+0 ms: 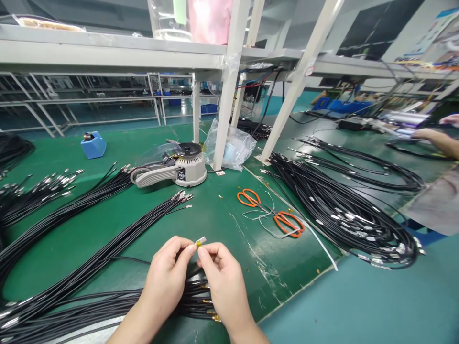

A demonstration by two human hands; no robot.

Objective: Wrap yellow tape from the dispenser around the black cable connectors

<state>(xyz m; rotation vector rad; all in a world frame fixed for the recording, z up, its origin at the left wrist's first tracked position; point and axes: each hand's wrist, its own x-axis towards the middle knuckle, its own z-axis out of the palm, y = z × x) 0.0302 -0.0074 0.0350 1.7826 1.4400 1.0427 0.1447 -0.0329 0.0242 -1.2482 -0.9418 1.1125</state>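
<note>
Between the fingertips of both hands is a cable connector, a silvery metal end with yellow tape around its base. My left hand pinches it from the left, thumb against forefinger. From the other side my right hand closes on the taped part, its thumb along the near face. A thin black cable runs in behind my left hand. Below my wrists lies a bundle of black cables, with several yellow-taped ends showing beside my right hand.
A grey round tape dispenser stands beyond my hands. Two orange-handled scissors lie to the right. Coiled black cables cover the right side, more cable bundles the left. White shelf posts rise from the green table. A co-worker's hand is far right.
</note>
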